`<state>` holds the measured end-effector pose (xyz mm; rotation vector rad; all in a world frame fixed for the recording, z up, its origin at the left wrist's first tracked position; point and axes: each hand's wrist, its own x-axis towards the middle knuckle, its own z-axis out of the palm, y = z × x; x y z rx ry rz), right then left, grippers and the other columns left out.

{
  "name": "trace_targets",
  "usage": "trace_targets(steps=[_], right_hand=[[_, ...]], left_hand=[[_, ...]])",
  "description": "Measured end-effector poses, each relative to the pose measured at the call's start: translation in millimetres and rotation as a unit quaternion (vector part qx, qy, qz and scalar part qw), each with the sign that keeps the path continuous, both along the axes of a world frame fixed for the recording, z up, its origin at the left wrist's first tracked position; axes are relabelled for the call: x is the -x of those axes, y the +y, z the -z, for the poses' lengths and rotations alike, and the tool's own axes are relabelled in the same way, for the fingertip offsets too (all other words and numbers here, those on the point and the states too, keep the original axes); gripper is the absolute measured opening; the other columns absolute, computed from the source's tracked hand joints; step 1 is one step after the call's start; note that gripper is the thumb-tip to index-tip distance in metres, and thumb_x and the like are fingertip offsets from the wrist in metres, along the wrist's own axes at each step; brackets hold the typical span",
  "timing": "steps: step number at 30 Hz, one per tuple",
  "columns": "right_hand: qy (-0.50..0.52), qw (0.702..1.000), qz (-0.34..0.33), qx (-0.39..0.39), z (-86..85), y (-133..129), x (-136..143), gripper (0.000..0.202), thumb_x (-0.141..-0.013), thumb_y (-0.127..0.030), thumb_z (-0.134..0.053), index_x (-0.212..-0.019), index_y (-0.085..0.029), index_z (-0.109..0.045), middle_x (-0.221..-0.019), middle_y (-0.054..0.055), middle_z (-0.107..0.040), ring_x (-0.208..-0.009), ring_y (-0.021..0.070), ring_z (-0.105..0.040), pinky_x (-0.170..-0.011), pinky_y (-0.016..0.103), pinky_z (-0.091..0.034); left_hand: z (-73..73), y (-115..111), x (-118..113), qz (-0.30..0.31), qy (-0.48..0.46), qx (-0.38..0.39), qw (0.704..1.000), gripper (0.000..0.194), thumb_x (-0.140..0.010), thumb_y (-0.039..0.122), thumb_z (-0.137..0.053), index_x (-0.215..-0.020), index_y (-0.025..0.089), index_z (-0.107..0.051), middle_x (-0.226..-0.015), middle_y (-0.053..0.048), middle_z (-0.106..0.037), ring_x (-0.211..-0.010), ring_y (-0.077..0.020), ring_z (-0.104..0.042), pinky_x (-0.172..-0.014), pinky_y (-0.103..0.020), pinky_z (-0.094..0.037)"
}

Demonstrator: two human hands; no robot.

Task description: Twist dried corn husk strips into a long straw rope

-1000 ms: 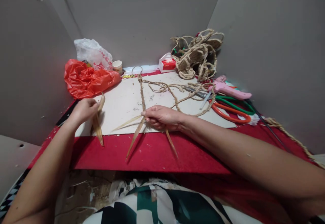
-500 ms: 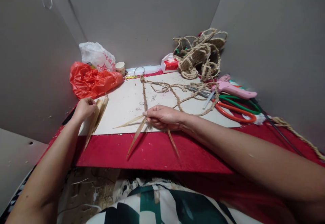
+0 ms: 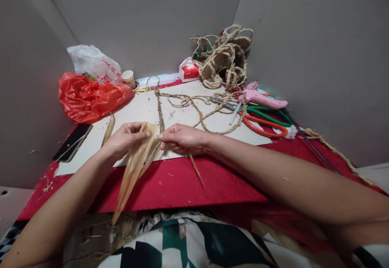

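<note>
My left hand (image 3: pixel 129 139) pinches the top of a wide, dry tan husk strip (image 3: pixel 133 172), whose pointed end hangs over the table's front edge. Close beside it, my right hand (image 3: pixel 180 138) is closed on the lower end of a braided cord (image 3: pixel 160 112). The cord runs up to a metal ring (image 3: pixel 152 82) at the back of the white board (image 3: pixel 130 112). A thin brown strand (image 3: pixel 197 170) hangs below my right hand. Another husk piece (image 3: pixel 108 130) lies left of my left hand.
A phone (image 3: pixel 73 143) and a red plastic bag (image 3: pixel 91 97) are at the left. Behind are a paper cup (image 3: pixel 128 78) and tissue pack (image 3: pixel 190 71). Coiled rope (image 3: pixel 225 63), a pink glue gun (image 3: pixel 263 98) and orange-handled scissors (image 3: pixel 264 129) lie at the right.
My left hand has moved right to beside my right hand, bringing a wide husk strip away from the pile. The view has shifted, and the phone now shows. My right hand keeps its grip.
</note>
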<state>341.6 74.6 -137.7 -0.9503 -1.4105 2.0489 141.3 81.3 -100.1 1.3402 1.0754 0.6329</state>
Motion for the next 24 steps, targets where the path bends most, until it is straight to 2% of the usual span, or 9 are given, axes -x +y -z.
trace_targets(steps=[3,6,9,12,19,24], right_hand=[[-0.011,1.000,-0.013,-0.018,-1.2,1.3,-1.7,0.029,-0.090,-0.032,-0.052,-0.073,-0.009,-0.061,-0.036,-0.011,-0.027,-0.029,0.0033,-0.018,-0.030,0.017,-0.014],[-0.025,0.999,-0.016,-0.046,-1.2,1.0,-3.0,0.029,-0.088,-0.033,-0.054,-0.070,-0.011,-0.059,-0.035,-0.010,-0.028,-0.029,0.0038,-0.020,-0.030,0.018,-0.015],[-0.037,0.997,-0.006,-0.071,-1.4,-1.6,-3.0,0.039,-0.084,-0.039,-0.060,-0.055,-0.016,-0.046,-0.033,-0.009,-0.030,-0.028,0.0032,-0.020,-0.029,0.018,-0.013],[-0.041,0.997,0.001,-0.069,-1.8,-4.6,-0.6,0.045,-0.081,-0.041,-0.062,-0.051,-0.018,-0.038,-0.032,-0.009,-0.030,-0.028,0.0027,-0.020,-0.029,0.018,-0.011],[-0.066,0.989,0.113,-0.069,1.3,-8.2,12.5,0.033,-0.079,-0.019,-0.056,-0.050,-0.018,-0.040,-0.031,-0.009,-0.028,-0.026,0.0030,-0.018,-0.028,0.019,-0.009],[-0.057,0.986,0.148,-0.045,0.9,-9.7,16.1,0.026,-0.074,-0.014,-0.055,-0.051,-0.017,-0.044,-0.031,-0.010,-0.030,-0.025,0.0022,-0.019,-0.029,0.019,-0.010]], left_hand=[[9.9,2.0,-5.3,0.009,0.000,0.013,1.000,0.021,-0.065,0.029,-0.075,-0.075,0.012,-0.067,-0.065,0.000,-0.065,-0.052,-0.0068,-0.053,-0.053,-0.019,-0.039],[16.1,-0.7,-8.7,0.030,-0.025,0.047,0.998,0.018,-0.067,0.026,-0.073,-0.076,0.011,-0.067,-0.067,-0.003,-0.066,-0.056,-0.0087,-0.057,-0.056,-0.020,-0.041],[18.7,-6.2,-12.1,0.018,-0.037,0.068,0.997,0.018,-0.064,0.024,-0.075,-0.074,0.012,-0.065,-0.064,-0.001,-0.065,-0.053,-0.0085,-0.056,-0.053,-0.021,-0.041],[20.6,-10.5,-13.7,-0.006,-0.033,0.055,0.998,0.021,-0.061,0.026,-0.077,-0.073,0.013,-0.065,-0.061,0.000,-0.063,-0.048,-0.0072,-0.053,-0.049,-0.019,-0.039],[21.7,-14.9,-13.9,-0.018,-0.025,0.001,1.000,0.026,-0.060,0.028,-0.078,-0.078,0.013,-0.067,-0.068,0.000,-0.066,-0.057,-0.0098,-0.058,-0.058,-0.022,-0.045],[20.8,-17.6,-18.7,-0.025,-0.036,-0.031,0.999,0.024,-0.060,0.027,-0.077,-0.075,0.012,-0.066,-0.069,-0.001,-0.066,-0.058,-0.0091,-0.057,-0.057,-0.021,-0.044]])
